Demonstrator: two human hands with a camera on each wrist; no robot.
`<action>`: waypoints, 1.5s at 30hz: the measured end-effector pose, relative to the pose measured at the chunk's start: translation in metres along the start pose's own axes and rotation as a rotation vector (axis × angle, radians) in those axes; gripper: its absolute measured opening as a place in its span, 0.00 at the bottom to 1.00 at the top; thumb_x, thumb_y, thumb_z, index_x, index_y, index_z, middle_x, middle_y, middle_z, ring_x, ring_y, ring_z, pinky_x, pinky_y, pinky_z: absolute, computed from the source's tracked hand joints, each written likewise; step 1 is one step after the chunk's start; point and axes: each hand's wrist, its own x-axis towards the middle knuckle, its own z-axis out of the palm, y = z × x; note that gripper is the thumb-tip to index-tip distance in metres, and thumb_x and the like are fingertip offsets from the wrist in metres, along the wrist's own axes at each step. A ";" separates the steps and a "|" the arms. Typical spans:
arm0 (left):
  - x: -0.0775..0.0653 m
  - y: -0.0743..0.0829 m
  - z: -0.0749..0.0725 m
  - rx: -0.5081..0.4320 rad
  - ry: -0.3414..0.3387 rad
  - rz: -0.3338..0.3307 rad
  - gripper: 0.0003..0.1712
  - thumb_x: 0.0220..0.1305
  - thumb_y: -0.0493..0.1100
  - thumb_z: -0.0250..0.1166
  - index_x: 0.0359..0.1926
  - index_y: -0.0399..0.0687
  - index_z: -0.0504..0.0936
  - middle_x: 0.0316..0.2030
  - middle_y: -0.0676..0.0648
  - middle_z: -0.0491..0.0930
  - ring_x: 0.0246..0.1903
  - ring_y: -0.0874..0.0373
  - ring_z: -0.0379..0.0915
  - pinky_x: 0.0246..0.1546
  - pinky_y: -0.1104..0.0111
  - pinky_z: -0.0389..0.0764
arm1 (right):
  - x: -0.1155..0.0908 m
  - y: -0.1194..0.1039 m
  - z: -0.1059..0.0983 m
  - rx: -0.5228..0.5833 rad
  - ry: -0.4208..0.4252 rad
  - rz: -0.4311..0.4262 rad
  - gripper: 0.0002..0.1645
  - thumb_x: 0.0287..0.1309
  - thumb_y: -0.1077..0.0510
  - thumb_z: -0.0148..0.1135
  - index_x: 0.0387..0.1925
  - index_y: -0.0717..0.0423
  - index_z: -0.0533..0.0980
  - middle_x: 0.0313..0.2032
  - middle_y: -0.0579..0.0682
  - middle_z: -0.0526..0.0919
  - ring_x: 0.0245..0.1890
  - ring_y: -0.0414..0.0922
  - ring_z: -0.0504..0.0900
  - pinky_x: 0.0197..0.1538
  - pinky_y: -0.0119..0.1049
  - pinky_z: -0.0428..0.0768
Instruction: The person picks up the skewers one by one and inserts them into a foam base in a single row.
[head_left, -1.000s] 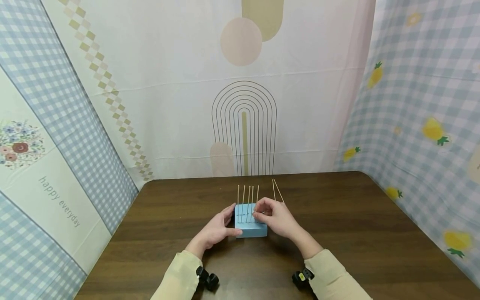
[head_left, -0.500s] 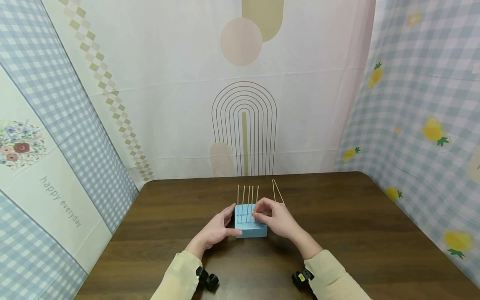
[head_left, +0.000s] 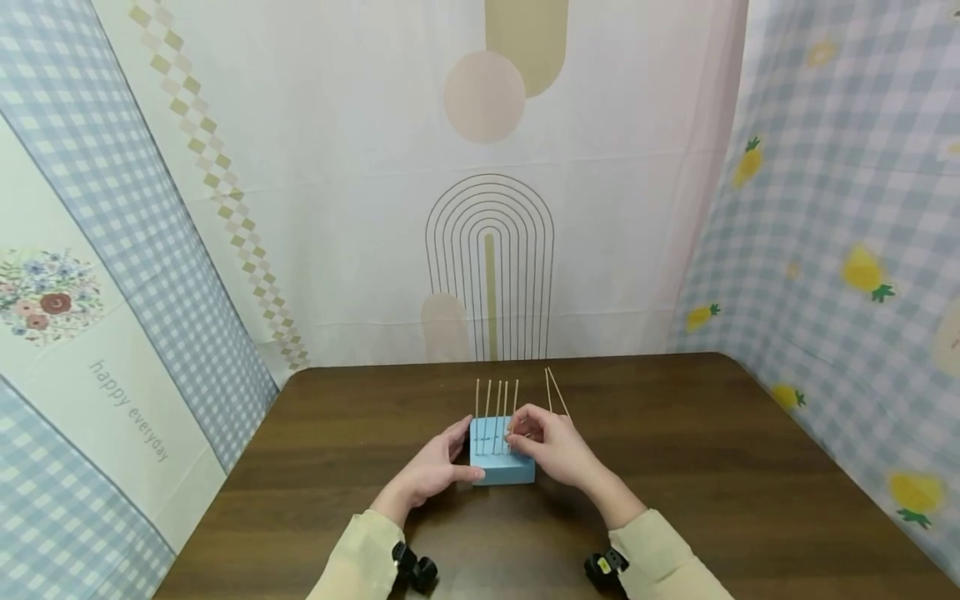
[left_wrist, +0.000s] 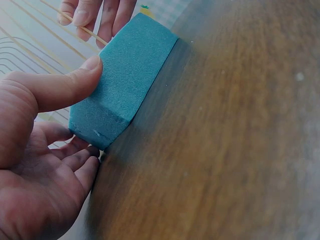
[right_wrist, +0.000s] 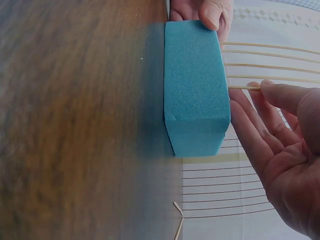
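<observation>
A light blue foam block (head_left: 502,475) rests on the table, with a row of thin bamboo skewers (head_left: 488,408) standing in its top. My left hand (head_left: 429,473) grips the block at its left end, thumb on the near top edge and fingers round the far side. At the right end of the row, my right hand (head_left: 558,446) pinches a skewer (right_wrist: 244,87) low down between thumb and index finger. That skewer stands upright, its lower end at the foam's top face. In the left wrist view, the block's front face (left_wrist: 127,70) shows smooth.
Two loose skewers (head_left: 557,387) lie on the brown wooden table (head_left: 360,417) behind my right hand, partly hidden by it. A patterned white cloth (head_left: 360,250) hangs behind the table, and checked cloths flank both sides.
The head view has tilted up slightly, so everything sits a little lower in it. Both hands keep their places on the block and the skewer.
</observation>
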 end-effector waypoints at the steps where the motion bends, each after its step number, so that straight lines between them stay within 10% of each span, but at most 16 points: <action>1: 0.001 -0.001 0.000 -0.004 0.000 0.001 0.59 0.64 0.39 0.78 0.84 0.34 0.51 0.83 0.32 0.50 0.81 0.34 0.49 0.78 0.44 0.55 | 0.000 0.001 0.000 0.001 -0.001 -0.001 0.08 0.69 0.59 0.73 0.42 0.46 0.81 0.38 0.39 0.89 0.40 0.40 0.87 0.47 0.35 0.85; 25: 0.002 -0.006 0.004 -0.013 0.014 -0.002 0.59 0.64 0.39 0.78 0.85 0.34 0.50 0.83 0.31 0.50 0.81 0.33 0.49 0.78 0.43 0.54 | 0.005 0.024 -0.034 0.247 -0.222 0.088 0.24 0.67 0.68 0.71 0.63 0.63 0.78 0.53 0.59 0.86 0.53 0.54 0.88 0.55 0.44 0.88; 32: 0.001 -0.004 0.002 -0.008 0.009 0.006 0.59 0.64 0.37 0.78 0.85 0.34 0.50 0.83 0.31 0.49 0.81 0.33 0.48 0.78 0.42 0.54 | 0.020 0.048 -0.061 0.348 -0.092 0.273 0.29 0.69 0.67 0.69 0.67 0.71 0.72 0.59 0.71 0.82 0.55 0.59 0.87 0.56 0.49 0.87; 45: 0.006 -0.001 0.005 -0.014 0.006 0.019 0.60 0.64 0.37 0.78 0.84 0.32 0.49 0.82 0.29 0.49 0.80 0.30 0.48 0.78 0.41 0.54 | 0.039 0.080 -0.066 0.087 0.124 0.382 0.26 0.59 0.73 0.71 0.60 0.72 0.78 0.55 0.68 0.84 0.53 0.58 0.85 0.53 0.47 0.86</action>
